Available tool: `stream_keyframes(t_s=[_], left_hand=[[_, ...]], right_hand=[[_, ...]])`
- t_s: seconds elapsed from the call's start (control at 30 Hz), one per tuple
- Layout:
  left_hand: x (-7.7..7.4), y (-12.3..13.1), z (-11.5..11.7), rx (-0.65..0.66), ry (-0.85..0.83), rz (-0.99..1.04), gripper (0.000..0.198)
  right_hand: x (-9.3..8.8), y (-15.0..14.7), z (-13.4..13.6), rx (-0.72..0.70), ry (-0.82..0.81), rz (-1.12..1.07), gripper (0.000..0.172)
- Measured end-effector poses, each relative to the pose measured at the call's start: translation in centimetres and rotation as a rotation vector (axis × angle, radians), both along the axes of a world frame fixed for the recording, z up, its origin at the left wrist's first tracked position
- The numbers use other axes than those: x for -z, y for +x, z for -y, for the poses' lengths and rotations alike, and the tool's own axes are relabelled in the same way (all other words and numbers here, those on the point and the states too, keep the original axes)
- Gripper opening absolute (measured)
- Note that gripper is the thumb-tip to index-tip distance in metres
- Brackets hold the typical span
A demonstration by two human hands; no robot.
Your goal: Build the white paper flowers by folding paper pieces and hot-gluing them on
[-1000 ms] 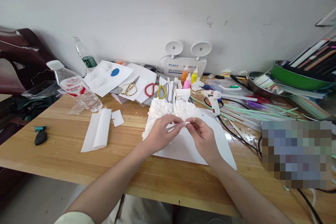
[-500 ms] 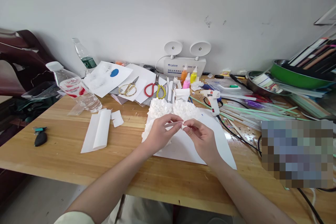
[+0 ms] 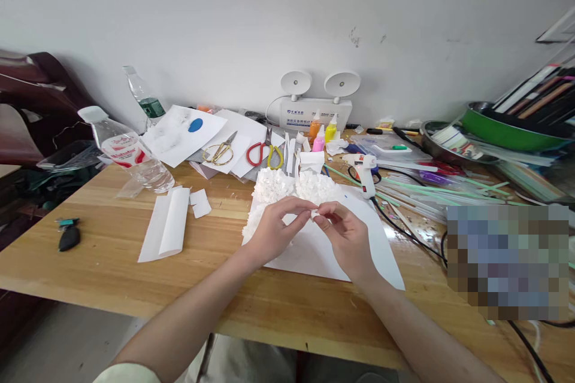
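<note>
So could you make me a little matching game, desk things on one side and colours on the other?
Things:
1. scissors
2. glue gun
3. bowl
4. pliers

Colours:
a. green
b. red and yellow handles
c. gold
d. white

Pairs: 1-c, 2-d, 3-a, 4-b

The tabletop (image 3: 112, 251) is light honey-coloured wood with a fine grain. The paper sheet (image 3: 323, 251) on it is plain white, as are the frilly paper clusters (image 3: 291, 185) and the small paper piece (image 3: 314, 213). One pair of scissors (image 3: 220, 151) is gold, another (image 3: 257, 152) has red handles, and the pliers (image 3: 276, 157) have yellow grips. Three small squeeze bottles stand together: orange (image 3: 315, 128), pink (image 3: 319, 141) and yellow (image 3: 332, 129). The glue gun (image 3: 368, 175) is white. The water bottle (image 3: 130, 152) is clear with a red-and-white label. A bowl (image 3: 507, 131) is green.
</note>
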State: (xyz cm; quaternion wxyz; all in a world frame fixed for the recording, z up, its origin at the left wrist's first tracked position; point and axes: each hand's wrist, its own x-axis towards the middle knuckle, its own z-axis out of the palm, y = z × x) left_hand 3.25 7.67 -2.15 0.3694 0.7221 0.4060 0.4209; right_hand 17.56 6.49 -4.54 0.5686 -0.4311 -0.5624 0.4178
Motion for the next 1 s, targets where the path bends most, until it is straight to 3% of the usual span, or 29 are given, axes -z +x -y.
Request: stream_keyframes(t_s=[0.23,0.4,0.63,0.83,1.0], left_hand=[[0.16,-0.03,0.12,-0.042,0.120,-0.056,0.019],[0.31,0.01,0.13,-0.054,0.173,-0.087,0.020],[-0.27,-0.07,-0.03,-0.114,0.043,-0.085,0.012],[-0.41,-0.09,-0.13,-0.075,-0.011,-0.080,0.012],[-0.16,-0.02,-0.21,-0.052,0.001,-0.034,0.013]], right_hand=[[0.40,0.13,-0.08,0.040,-0.055,-0.015,0.012],[0.36,0.13,-0.13,0.045,0.025,0.027,0.007],[0.39,0.22,-0.19,-0.015,-0.023,0.050,0.006],[0.10,0.30,-0.15,-0.143,0.021,0.075,0.006],[-0.01,0.31,-0.05,-0.145,0.010,0.069,0.005]])
